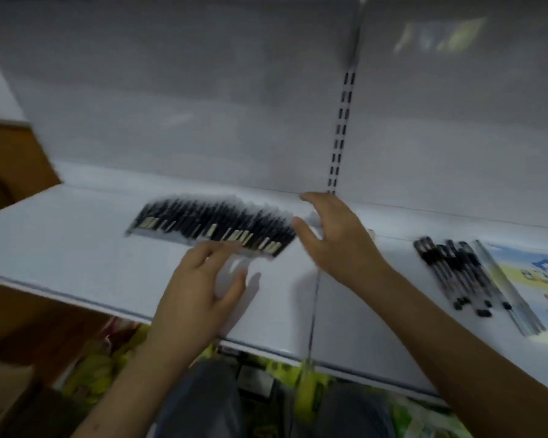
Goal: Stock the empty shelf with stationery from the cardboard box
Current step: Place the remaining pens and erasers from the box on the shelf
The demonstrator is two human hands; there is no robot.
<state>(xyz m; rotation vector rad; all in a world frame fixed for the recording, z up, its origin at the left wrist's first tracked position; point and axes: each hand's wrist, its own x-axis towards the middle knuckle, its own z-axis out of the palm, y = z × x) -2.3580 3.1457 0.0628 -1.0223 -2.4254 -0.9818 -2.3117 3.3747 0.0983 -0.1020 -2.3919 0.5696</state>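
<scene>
White shelf [76, 248]: running from left to right across the view, with a white back panel behind it and a slotted upright [340, 131] standing at the far side, right of centre.

Row of black pens [212, 227]: lying flat on the shelf, left of centre and toward the far side, the pens sitting side by side in a long band that is slanting slightly from far left to near right. The picture is blurring here, so single pens cannot be told apart.

Left hand [196, 289]: reaching over the near edge of the shelf, fingers [217, 248] spreading out relaxed and holding nothing, the tips lying at the near edge of the pen row; whether they are touching it cannot be told.

Right hand [339, 245]: hovering just beside the right end of the row, fingers straight and apart, thumb pointing left toward the pens, gripping nothing.

Second group of black pens [456, 273]: lying on the shelf well to the right, apart from both hands, slanting from far left to near right.

Printed packet [538, 279]: lying just right of that group, a clear-wrapped edge touching the pens.

Yellow and green goods [89, 368]: showing below the shelf, near side.
</scene>
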